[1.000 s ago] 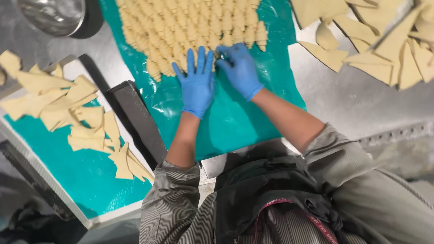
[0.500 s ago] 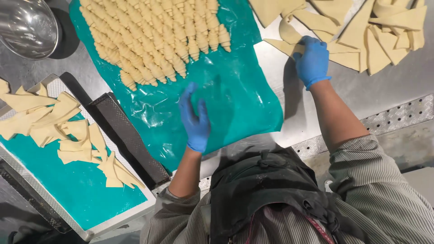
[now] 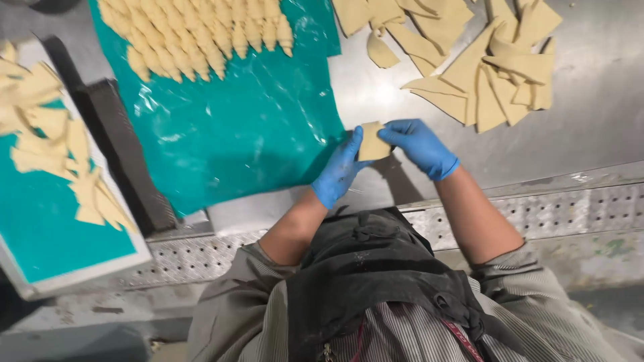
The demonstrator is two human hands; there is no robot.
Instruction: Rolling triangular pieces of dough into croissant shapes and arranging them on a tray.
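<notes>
a: right there, both gloved hands were on one small dough piece (image 3: 373, 141). the left hand (image 3: 339, 171) had its fingers curled along the piece's left edge, gripping it, and the right hand (image 3: 419, 144) had its fingertips pinched on the right edge.

b: so both closed on the same piece?

a: yes, held between them, lifted just off the steel table (image 3: 604, 127), near the right edge of the teal plastic sheet (image 3: 248, 134).

b: what sat around it?

a: past the right hand, a loose heap of cut dough triangles (image 3: 490, 74) lay on the bare steel. on the sheet's far end, tight rows of rolled pastries (image 3: 201, 37) were lined up. off to the left, a second tray with a teal liner (image 3: 40, 234) carried more scattered triangles (image 3: 60, 154), with a dark perforated tray edge (image 3: 121, 161) between the two.

b: and how would you have judged the handling?

a: to my eye, soft dough like that wanted a light grip at the edges, thumbs and fingertips sharing the pull evenly so it didn't thin out or tear on one side. keeping it low over the table seemed sensible too, and keeping the gloves off the middle would have stopped it sticking. whether the piece was being stretched or folded, i couldn't tell.
</notes>
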